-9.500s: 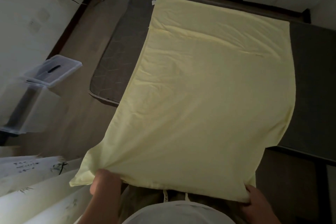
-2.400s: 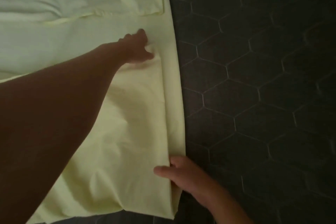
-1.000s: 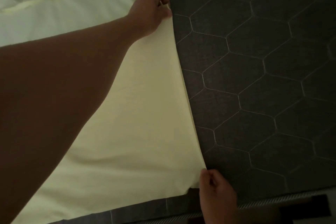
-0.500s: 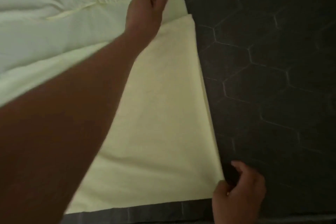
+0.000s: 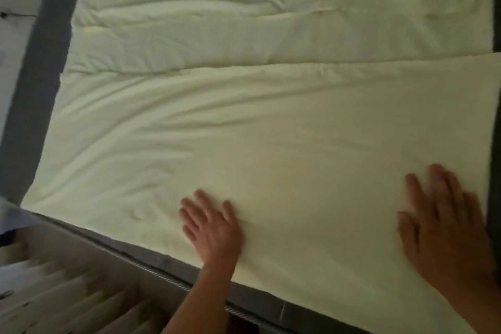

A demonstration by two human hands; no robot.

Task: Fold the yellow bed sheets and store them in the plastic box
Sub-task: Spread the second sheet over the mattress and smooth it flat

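Head view: both flat, spread hands, left hand [image 5: 214,228] and right hand [image 5: 444,219], on soft creased yellow sheet [image 5: 271,130].

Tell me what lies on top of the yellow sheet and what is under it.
Both hands press flat on the yellow sheet: the left hand and the right hand. Dark mattress shows around its edges; the surface directly beneath is covered.

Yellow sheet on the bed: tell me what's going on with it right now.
A person is folding the yellow sheet on the dark mattress. One fold is already laid over, its edge running across the bed. The left hand and right hand lie flat on the near layer, fingers spread, pressing it smooth. No plastic box is in view.
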